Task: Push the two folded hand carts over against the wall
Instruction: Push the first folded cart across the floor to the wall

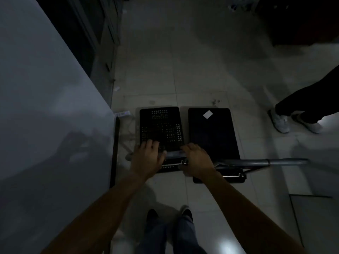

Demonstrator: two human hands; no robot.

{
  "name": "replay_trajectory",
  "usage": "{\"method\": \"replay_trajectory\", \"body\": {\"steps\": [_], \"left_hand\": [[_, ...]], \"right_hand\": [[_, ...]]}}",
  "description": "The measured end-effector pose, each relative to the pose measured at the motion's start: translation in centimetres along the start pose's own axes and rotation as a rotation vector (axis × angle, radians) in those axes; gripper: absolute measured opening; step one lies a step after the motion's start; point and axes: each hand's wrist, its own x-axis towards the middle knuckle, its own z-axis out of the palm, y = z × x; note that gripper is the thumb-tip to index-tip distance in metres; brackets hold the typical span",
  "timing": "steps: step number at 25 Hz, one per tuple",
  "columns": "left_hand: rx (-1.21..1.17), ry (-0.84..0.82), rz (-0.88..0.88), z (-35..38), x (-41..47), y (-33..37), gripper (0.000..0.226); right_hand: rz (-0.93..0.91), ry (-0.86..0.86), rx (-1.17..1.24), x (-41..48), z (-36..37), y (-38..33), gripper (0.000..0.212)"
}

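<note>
fingers of left hand (pixel 146 154) and right hand (pixel 197 158) curled over perforated cart's (pixel 161 125) handle bar (pixel 174 154), solid cart (pixel 212 132) just right, both long axes running near-to-far, grey wall (pixel 45 107) close left, open tiled floor (pixel 183 61) far.

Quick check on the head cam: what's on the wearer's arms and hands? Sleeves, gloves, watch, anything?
Nothing worn that shows. The left hand and right hand are bare, no gloves, and both forearms are bare right down to the frame edge, so no sleeves in view. No watch or band at either wrist; the light is too dim to rule out rings.
</note>
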Motion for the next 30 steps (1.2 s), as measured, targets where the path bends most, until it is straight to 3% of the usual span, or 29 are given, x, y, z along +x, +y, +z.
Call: {"method": "replay_trajectory", "body": {"steps": [8,15,24,30], "left_hand": [[-0.003,-0.142,-0.022,2.0,-0.7,-0.9,0.062],[-0.026,-0.183,-0.009,3.7,-0.9,-1.3,0.070],[-0.159,-0.070,0.115,5.4,-0.4,-2.4,0.065],[-0.163,-0.009,0.126,6.3,0.3,-3.7,0.063]], "right_hand": [[-0.027,0.037,-0.076,0.8,1.2,0.3,0.080],[-0.065,0.053,-0.082,1.6,2.6,0.1,0.059],[-0.058,0.193,-0.016,2.9,5.0,0.3,0.029],[-0.075,0.252,0.031,4.0,5.6,0.1,0.026]]}}
